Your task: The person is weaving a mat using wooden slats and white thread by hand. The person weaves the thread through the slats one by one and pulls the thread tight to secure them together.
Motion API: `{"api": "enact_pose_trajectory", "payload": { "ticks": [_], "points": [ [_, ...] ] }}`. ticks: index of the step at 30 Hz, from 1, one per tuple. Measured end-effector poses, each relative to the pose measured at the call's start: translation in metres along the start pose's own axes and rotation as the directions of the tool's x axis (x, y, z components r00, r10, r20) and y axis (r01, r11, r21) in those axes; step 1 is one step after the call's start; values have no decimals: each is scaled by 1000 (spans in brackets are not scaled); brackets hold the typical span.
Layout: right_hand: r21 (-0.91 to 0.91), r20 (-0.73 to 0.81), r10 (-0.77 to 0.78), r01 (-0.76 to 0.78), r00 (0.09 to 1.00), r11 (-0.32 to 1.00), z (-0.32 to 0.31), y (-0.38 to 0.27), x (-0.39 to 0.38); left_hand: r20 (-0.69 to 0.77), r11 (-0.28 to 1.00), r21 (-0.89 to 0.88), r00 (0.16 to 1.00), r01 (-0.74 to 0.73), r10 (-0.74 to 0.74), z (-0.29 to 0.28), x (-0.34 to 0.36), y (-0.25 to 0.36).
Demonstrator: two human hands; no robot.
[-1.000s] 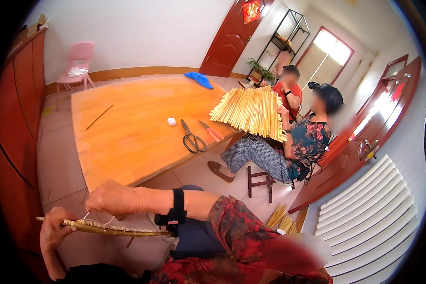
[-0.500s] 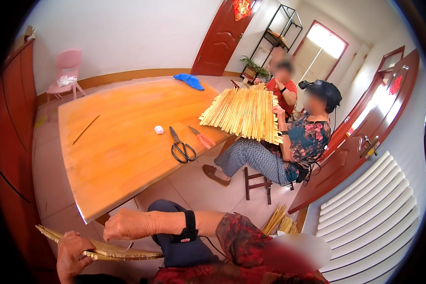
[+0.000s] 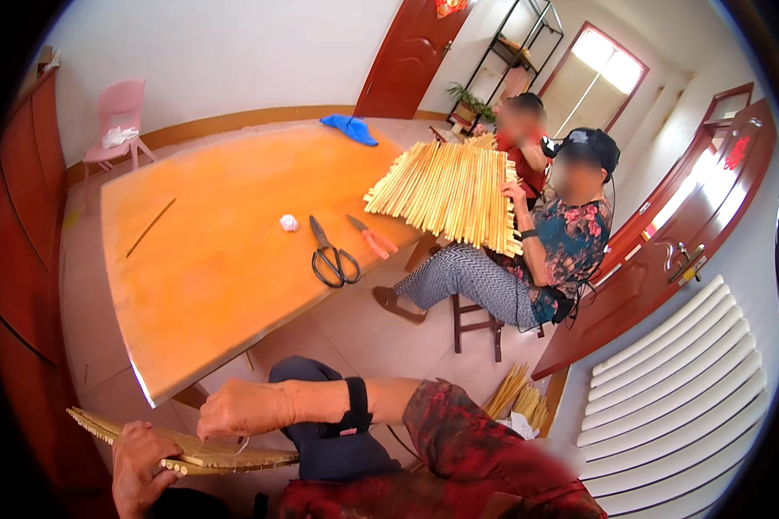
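So your left hand [image 3: 143,463] is closed around a short row of bound bamboo strips [image 3: 190,445] low beside the table [image 3: 208,251], and your right hand [image 3: 242,411] pinches the binding thread [image 3: 241,446]. Judging by your co-worker's far wider mat [image 3: 450,195], most remains.

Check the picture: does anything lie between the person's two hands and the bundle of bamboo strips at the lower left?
Nothing visible does. The left hand grips the bundle of bamboo strips from below, and the right hand rests directly on top of it.

Bright daylight from far window [image 3: 604,59], soft shadows, strong fisheye bending, dark vignetted rim, faces blurred
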State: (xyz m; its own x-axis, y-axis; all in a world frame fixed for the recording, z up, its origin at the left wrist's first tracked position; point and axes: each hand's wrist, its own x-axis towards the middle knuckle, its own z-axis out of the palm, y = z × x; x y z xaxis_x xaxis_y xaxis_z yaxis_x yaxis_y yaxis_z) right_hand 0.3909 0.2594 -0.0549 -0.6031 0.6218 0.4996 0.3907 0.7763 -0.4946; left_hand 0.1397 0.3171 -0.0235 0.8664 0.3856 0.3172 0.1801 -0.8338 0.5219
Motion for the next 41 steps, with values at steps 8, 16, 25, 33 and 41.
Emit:
{"api": "enact_pose_trajectory", "payload": {
  "ticks": [8,16,25,33,41],
  "points": [
    [-147,68,15,-5,998,989,-12,-11,2,-3,993,-120,1000,-3,3,4,-9,1],
    [175,-71,384,-368,920,913,-25,-5,-44,-41,990,-115,996,-83,78,-3,-11,2],
    [487,58,611,-557,789,673,-8,-9,-46,76,996,-88,997,-3,10,-8,-11,12],
    [747,-127,747,-433,653,505,-34,-11,-4,158,997,20,985,73,-76,-18,-35,20],
    [971,-238,654,186,718,149,-79,11,-11,224,995,26,969,101,-104,-22,-25,23]
  ]
}}
